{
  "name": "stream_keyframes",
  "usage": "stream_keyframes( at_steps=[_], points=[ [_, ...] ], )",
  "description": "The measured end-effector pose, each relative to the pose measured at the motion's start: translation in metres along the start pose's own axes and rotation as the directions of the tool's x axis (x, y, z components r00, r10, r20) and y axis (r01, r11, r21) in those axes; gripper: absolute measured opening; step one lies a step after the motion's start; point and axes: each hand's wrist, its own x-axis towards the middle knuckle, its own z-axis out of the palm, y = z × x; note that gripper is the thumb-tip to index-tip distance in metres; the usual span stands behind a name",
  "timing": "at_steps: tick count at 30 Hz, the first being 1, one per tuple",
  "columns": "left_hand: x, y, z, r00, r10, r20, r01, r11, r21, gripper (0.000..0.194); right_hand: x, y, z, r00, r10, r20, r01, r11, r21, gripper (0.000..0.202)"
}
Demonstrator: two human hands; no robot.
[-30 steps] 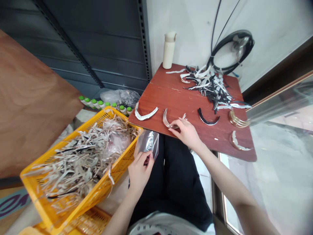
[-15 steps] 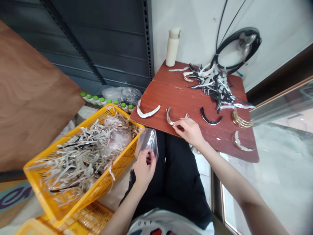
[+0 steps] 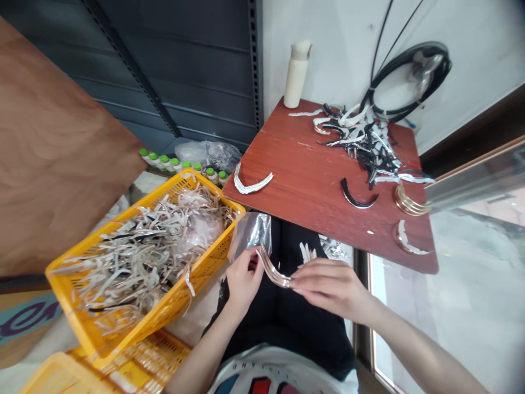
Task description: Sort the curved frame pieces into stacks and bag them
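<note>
Over my lap, my right hand [image 3: 328,284] pinches one end of a bundle of curved metallic strips [image 3: 273,271]; white tips stick out beyond the fingers. My left hand [image 3: 245,276] is closed on a clear plastic bag [image 3: 253,232], which rises from its fingers. The bundle's far end reaches the left fingertips; whether they grip it too, I cannot tell. On the red-brown table [image 3: 295,158] lie a white curved bundle [image 3: 250,183], a black one [image 3: 357,197], a gold one [image 3: 410,202] and a white-and-gold one [image 3: 408,241].
A yellow crate [image 3: 135,342] full of bagged strips stands at my left. A pile of black, white and silver strips [image 3: 369,142] covers the table's back right. Behind are a cream bottle [image 3: 297,76] and a coiled black cable [image 3: 441,82]. Green-capped bottles [image 3: 175,163] line the floor.
My right hand has lifted the curved strip bundle off the table and brought it down over my lap, beside my left hand and the bag. The view has shifted slightly.
</note>
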Motion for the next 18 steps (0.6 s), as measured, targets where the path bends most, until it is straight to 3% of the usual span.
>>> stream_keyframes(
  at_steps=[6, 9, 13, 18],
  points=[
    [0.003, 0.007, -0.004, 0.998, -0.029, 0.046, 0.031, 0.999, -0.034, 0.014, -0.023, 0.012, 0.008, 0.997, 0.014, 0.075, 0.001, 0.978, -0.209, 0.032],
    [0.001, 0.011, -0.006, 0.994, 0.104, 0.041, -0.105, 0.994, 0.032, 0.011, -0.024, 0.013, 0.011, 0.998, -0.006, 0.058, 0.026, 0.940, -0.339, 0.027],
    [-0.003, 0.026, -0.014, 0.949, 0.308, 0.069, -0.315, 0.936, 0.157, 0.008, -0.022, 0.017, 0.023, 0.996, -0.044, 0.082, 0.075, 0.897, -0.437, 0.025],
    [-0.007, 0.045, -0.027, 0.911, 0.359, 0.204, -0.407, 0.863, 0.298, 0.009, -0.013, 0.019, 0.037, 0.998, -0.055, 0.023, 0.060, 0.880, -0.470, 0.022]
  ],
)
